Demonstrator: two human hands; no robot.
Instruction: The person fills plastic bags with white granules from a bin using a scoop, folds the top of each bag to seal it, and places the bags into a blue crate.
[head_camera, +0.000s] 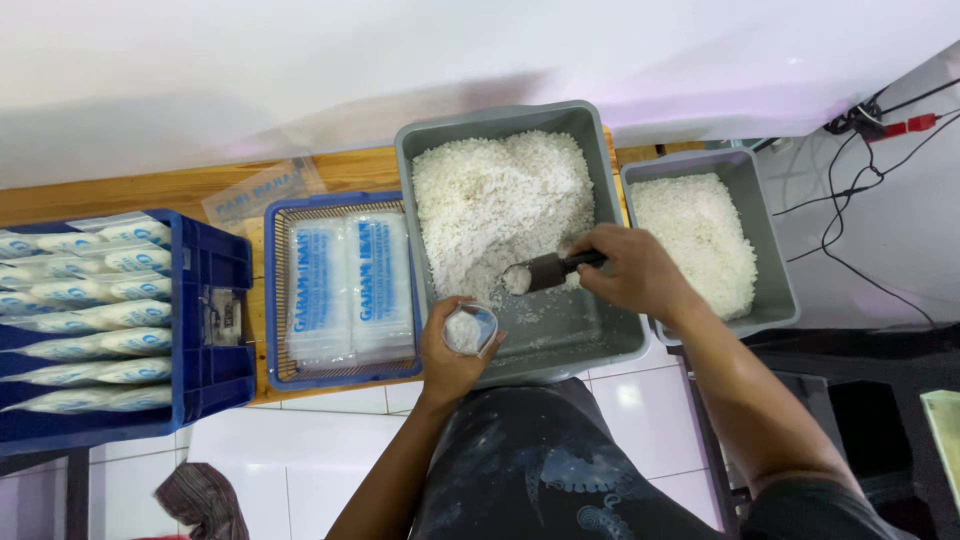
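Two grey plastic tubs sat side by side on the wooden desk (150, 185), both loaded with coarse white grains. The bigger grey tub (420, 150) was in the middle of the frame, the smaller grey tub (775, 300) just to its right, pretty much touching it. The right hand (635, 272) had its grip closed round the dark handle of a small black scoop (550, 269), which was down inside the bigger tub with a lump of the white grains (495, 200) at its mouth. The left hand (450, 355) was at the tub's near edge, fingers wrapped around a small clear plastic bag (470, 328) held open, with some white stuff already in it.

Left of the big tub there was a blue plastic basket (272, 300) holding flat filled bags with blue print. Further out, at the far left of the frame, a dark blue plastic crate (215, 270) was stacked with rows of the same sort of filled bags. One empty printed bag (262, 190) lay flat on the desk behind the basket. White floor tiles showed at the bottom.
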